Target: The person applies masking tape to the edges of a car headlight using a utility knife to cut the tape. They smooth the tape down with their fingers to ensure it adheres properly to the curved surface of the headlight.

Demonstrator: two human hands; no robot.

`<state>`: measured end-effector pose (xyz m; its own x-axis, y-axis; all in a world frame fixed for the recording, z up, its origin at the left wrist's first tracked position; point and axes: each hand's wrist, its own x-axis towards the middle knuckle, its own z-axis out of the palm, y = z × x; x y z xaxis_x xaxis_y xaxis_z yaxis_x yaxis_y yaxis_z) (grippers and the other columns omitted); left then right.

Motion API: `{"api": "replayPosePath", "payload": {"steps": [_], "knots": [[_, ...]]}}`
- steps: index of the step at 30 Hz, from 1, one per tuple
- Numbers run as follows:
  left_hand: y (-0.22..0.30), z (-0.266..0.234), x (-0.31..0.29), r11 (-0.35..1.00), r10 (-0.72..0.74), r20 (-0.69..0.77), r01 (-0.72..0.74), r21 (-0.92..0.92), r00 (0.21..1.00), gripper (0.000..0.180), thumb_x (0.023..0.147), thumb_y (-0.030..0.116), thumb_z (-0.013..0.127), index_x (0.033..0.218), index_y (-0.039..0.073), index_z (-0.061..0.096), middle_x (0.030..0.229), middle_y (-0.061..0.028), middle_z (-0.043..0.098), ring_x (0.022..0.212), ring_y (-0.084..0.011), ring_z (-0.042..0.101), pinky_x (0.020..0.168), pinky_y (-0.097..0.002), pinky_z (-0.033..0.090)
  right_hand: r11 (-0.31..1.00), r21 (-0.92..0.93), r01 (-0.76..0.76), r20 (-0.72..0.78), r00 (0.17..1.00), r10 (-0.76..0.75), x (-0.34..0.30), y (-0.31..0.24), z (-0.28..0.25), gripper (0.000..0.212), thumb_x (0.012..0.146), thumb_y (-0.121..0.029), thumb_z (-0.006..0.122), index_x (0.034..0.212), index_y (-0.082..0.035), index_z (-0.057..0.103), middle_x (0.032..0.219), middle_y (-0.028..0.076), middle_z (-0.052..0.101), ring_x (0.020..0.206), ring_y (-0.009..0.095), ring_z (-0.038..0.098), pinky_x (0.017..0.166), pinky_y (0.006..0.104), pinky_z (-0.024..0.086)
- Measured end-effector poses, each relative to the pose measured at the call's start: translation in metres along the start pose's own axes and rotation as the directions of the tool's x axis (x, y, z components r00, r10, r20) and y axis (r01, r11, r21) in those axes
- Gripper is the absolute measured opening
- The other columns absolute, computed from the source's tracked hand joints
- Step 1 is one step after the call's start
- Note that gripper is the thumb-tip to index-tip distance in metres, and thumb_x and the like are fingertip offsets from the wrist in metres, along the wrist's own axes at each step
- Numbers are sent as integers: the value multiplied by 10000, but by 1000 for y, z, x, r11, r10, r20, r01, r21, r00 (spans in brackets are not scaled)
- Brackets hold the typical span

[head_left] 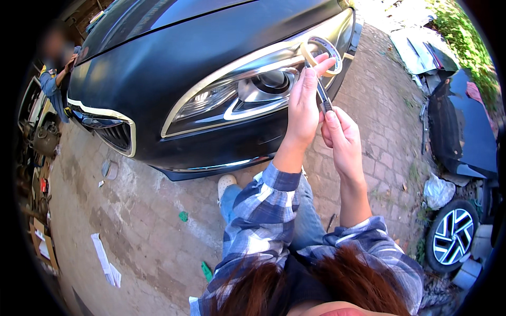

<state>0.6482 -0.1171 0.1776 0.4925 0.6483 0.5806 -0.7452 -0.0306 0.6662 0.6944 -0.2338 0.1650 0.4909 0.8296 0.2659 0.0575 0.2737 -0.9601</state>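
Observation:
My left hand (303,102) grips a roll of cream masking tape (308,53), with some fingers through its ring. In my right hand (342,134) is a slim utility knife (323,94), pointing up toward the roll and lying close beside my left fingers. Both hands are raised in front of a dark car's headlight (253,89). A pale strip of masking tape (184,100) runs around that headlight's edge. Tape also borders the grille (117,135) farther left. How far the knife's blade is out I cannot tell.
The matte dark bumper (211,147) is close ahead, above brick paving (158,210). Another person (52,84) stands at the car's far left side. On the right are a loose dark car panel (464,124), a wheel (452,237) and a white plastic bag (438,191).

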Motion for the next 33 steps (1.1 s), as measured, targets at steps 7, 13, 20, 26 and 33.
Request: {"api": "replayPosePath", "payload": {"steps": [7,13,20,26,33], "knots": [[1,-2,-1,1000,-20,-35,20,-19,999,577,1134,331,265,1317,-94,608,1491,-193,487,1416,-244,413,1223,-377,257,982,-73,177,-98,978,-183,0,3,7,375,983,-214,690,1272,11,608,822,-4,591,696,45,520,606,187,408],[7,1,-2,976,-154,-61,142,-167,986,552,1119,312,306,1298,-105,620,1471,-169,519,1378,-214,444,1193,-337,291,842,-58,536,-29,842,-539,1,14,12,575,867,-131,807,1355,35,553,983,103,685,877,150,666,765,259,524],[0,-3,1,972,-105,-18,98,-212,994,739,1124,467,170,1325,-95,604,1478,-163,511,1425,-228,400,1209,-372,263,672,-472,570,-246,647,-722,26,11,31,295,892,-109,762,1141,33,696,1007,140,717,832,170,673,775,280,524],[-19,-19,-2,954,31,152,16,-300,988,598,1128,385,201,1467,-30,466,1541,-145,456,1494,-231,324,1269,-395,186,426,-445,788,100,517,-850,55,-17,68,281,784,-76,827,1042,5,751,864,110,731,764,217,707,727,300,549],[-18,-30,5,846,11,260,130,-516,965,649,1119,419,174,1570,-31,301,1661,-134,269,1555,-232,205,1270,-378,112,412,-492,767,179,552,-814,72,-10,85,260,754,-77,842,1000,-35,771,850,93,752,765,216,724,735,317,555]]}}
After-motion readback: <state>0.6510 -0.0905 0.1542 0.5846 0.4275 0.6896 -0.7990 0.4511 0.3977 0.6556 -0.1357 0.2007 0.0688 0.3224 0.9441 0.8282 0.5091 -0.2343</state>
